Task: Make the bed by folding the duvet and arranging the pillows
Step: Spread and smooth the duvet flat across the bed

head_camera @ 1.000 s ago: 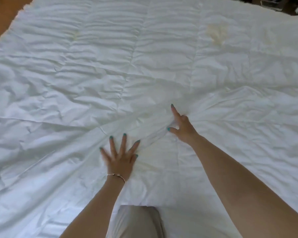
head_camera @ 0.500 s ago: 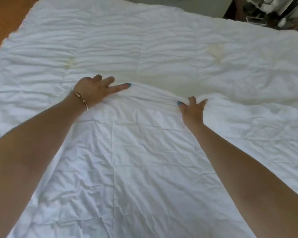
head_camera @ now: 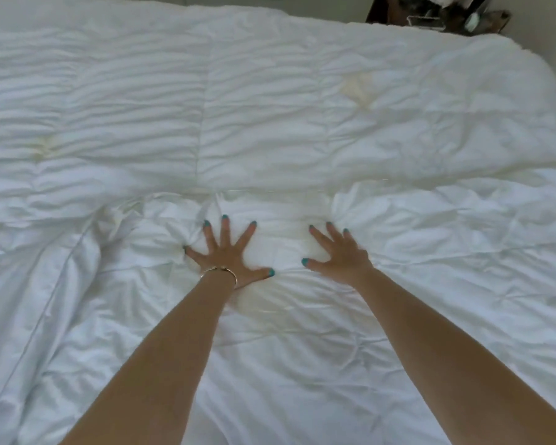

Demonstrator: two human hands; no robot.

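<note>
White duvet (head_camera: 270, 123) spread over the whole bed, wider than the view, long axis running left to right. Folded-over near layer ending in an edge (head_camera: 398, 187) that runs crosswise just beyond both hands, quilted far half lying past it. Puckers bunched at the left end of that edge, beside the left hand (head_camera: 228, 255). Left hand flat, fingers splayed wide, pressing down, gripping nothing; bracelet (head_camera: 220, 271) at the wrist. Right hand (head_camera: 341, 252) near it, also spread and pressing, holding nothing. Both about level, right perhaps slightly nearer the edge. Likely smoothing next: sweeping outward along the edge, left toward the bunching. No pillows in view.
</note>
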